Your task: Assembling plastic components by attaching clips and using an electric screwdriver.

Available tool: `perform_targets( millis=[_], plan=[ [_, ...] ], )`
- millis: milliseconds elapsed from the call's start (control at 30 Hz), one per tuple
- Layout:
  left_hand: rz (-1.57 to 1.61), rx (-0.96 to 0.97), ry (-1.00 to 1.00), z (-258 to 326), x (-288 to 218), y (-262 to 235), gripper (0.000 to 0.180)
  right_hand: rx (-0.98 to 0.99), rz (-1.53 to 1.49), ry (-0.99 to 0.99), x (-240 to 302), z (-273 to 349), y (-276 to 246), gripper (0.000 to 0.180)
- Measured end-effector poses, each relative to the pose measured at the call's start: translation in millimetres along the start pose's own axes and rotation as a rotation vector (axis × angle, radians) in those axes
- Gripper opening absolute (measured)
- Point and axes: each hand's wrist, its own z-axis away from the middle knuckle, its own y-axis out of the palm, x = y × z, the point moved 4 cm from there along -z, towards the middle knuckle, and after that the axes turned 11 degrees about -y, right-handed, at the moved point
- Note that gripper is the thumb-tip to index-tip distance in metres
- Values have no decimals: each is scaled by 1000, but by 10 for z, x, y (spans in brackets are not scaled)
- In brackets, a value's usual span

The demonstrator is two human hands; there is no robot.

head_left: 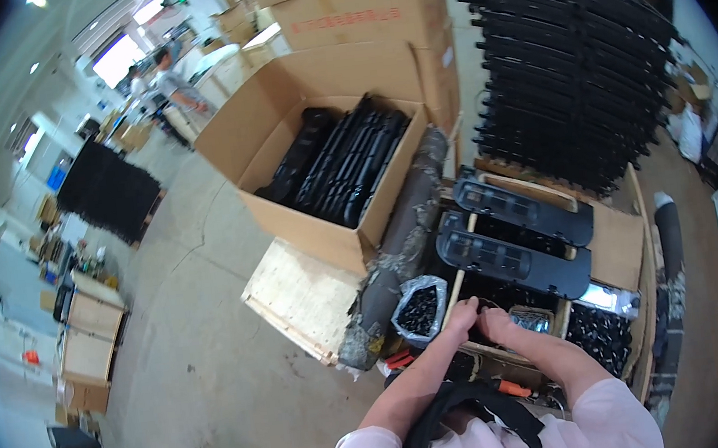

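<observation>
Concrete floor [210,316]'s spread wide on the left, then an open carton [306,228]. Black bits are bagged in plastic [436,285] beside the hands. Left hand [462,318] and right hand [495,323] are curled close together, grip can't be made out, a black panel [559,274] laid just beyond. The wooden bin [650,306]'s right edge is flanked by a grey roll [668,235].

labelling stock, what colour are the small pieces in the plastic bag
The pieces are black, clearest in the head view.

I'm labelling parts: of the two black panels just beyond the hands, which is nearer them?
The front panel, lower in the picture, nearer the left hand and right hand; the rear panel lies farther off, toward the black stack.
</observation>
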Motion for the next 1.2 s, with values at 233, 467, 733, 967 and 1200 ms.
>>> perform_targets(
  millis=[233, 467, 733, 967, 1200],
  plan=[
    [100, -82, -66, -621, 334, -123, 32, -49, -209, -51, -81, 77, -245, 20],
    [262, 59, -171, -694, 352, -88, 46, -496, -665, 74, -45, 310, -716, 26],
    [568, 201, -273, -650, 331, 83, 38, -584, -843, 157, 126, 403, -817, 36],
    [169, 185, -316, -760, 437, 72, 26, -744, -1038, 267, 40, 810, -639, 26],
    [-672, -131, 45, -500, 142, 107, 42, -573, -1402, 546, 473, 2151, 137, 20]
  ],
)
